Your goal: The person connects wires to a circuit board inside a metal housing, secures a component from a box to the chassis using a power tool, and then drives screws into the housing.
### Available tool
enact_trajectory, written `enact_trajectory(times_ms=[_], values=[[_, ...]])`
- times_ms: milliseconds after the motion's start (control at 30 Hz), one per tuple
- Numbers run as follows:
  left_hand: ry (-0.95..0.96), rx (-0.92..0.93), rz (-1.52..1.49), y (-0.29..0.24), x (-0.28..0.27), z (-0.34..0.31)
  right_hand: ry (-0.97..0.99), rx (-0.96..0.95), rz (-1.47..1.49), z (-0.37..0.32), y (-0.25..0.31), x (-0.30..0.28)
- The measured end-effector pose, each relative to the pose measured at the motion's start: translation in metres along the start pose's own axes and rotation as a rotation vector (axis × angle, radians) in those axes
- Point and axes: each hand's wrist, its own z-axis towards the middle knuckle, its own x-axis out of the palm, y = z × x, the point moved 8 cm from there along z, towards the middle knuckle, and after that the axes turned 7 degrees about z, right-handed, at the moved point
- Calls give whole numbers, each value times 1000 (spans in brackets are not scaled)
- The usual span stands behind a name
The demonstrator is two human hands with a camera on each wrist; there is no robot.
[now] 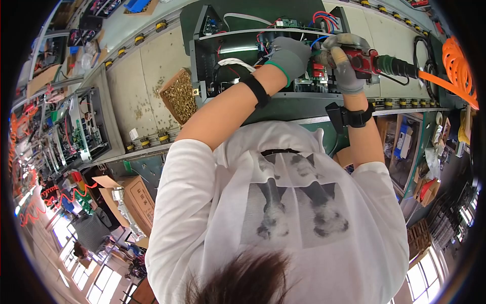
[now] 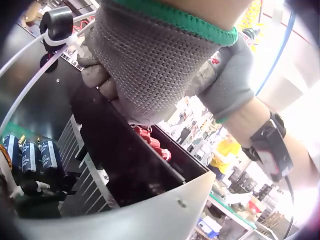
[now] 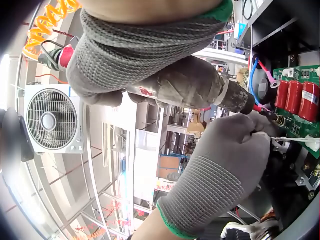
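The gloved right hand (image 1: 348, 71) is wrapped round a red pneumatic driver (image 1: 360, 63); in the right wrist view the driver body (image 3: 185, 82) lies sideways, its tip at a terminal beside a green board (image 3: 300, 107) with red capacitors (image 3: 296, 97). The gloved left hand (image 1: 292, 54) is inside the dark metal chassis (image 1: 202, 68). In the right wrist view the left hand (image 3: 220, 162) has curled fingers pinching something small at the driver's tip, near a white wire; the pinched thing is mostly hidden. Blue and red leads (image 3: 256, 82) run close by.
A tray of brass-coloured screws (image 1: 179, 96) stands left of the chassis, with loose screws around it. An orange coiled hose (image 1: 458, 66) hangs at the right. More chassis with boards (image 1: 81, 121) stand at the left. A black cable (image 1: 429, 61) lies on the bench.
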Motion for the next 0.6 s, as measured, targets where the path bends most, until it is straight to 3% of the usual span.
enact_trajectory(times_ms=[67, 133, 600], values=[[-32, 23, -2, -1, -6, 2, 28, -56, -58, 1, 3, 0], [37, -137, -246, 14, -6, 9, 25, -39, -24, 0, -1, -3], [-6, -317, -471, 30, -6, 15, 43, -17, 0, -4, -1, 1]])
